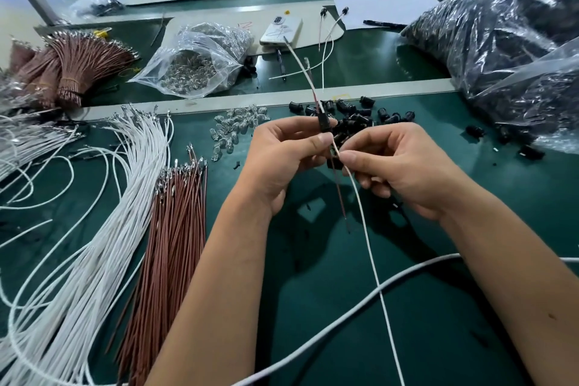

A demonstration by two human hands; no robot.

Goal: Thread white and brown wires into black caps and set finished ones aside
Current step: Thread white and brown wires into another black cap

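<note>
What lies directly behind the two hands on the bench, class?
Behind the left hand and right hand lies a pile of black caps, with clear bulbs to its left. The hands cover the pile's near part.

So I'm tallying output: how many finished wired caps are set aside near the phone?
2. One finished cap lies just right of the phone; the other sits further right by the white paper. More may be hidden elsewhere.
</note>
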